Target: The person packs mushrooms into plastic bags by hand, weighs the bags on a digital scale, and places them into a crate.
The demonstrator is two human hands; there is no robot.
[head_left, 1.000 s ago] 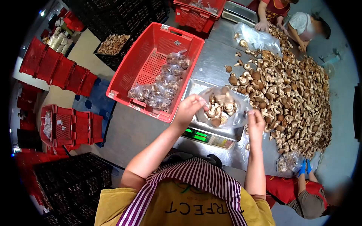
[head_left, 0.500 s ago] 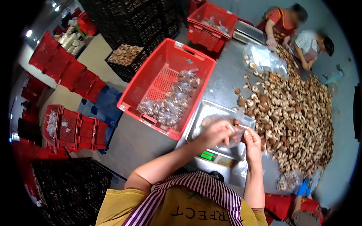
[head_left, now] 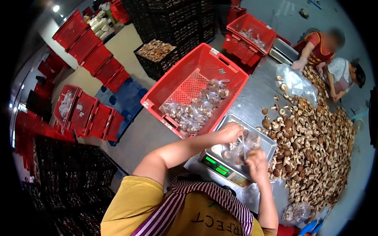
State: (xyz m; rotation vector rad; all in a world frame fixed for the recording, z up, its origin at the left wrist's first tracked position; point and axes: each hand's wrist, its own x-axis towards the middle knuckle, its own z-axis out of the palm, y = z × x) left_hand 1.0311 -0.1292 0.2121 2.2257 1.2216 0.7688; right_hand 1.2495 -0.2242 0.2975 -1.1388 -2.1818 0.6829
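Over the steel tray (head_left: pixel 271 146) of a digital scale (head_left: pixel 217 167) is a clear plastic bag of mushrooms (head_left: pixel 238 150). My left hand (head_left: pixel 230 132) is closed on the far left side of the bag's gathered top. My right hand (head_left: pixel 256 161) is closed on the near right side, with the plastic bunched between the two. The scale's green display is lit, its digits too small to read. Beside the tray, a large pile of loose shiitake mushrooms (head_left: pixel 311 153) covers the right side of the steel table (head_left: pixel 252 92).
A red crate (head_left: pixel 157 103) holding several filled bags stands left of the scale. Another filled bag (head_left: pixel 296 212) lies near the pile's front. Two co-workers (head_left: pixel 321 47) work at the far right; blue gloves (head_left: pixel 313 227) show at the bottom right. Red crates (head_left: pixel 88 49) are stacked left.
My hands have moved from close together at the bag's edge to gripping its gathered top from two sides. The scale display has come into fuller view as the camera turned left.
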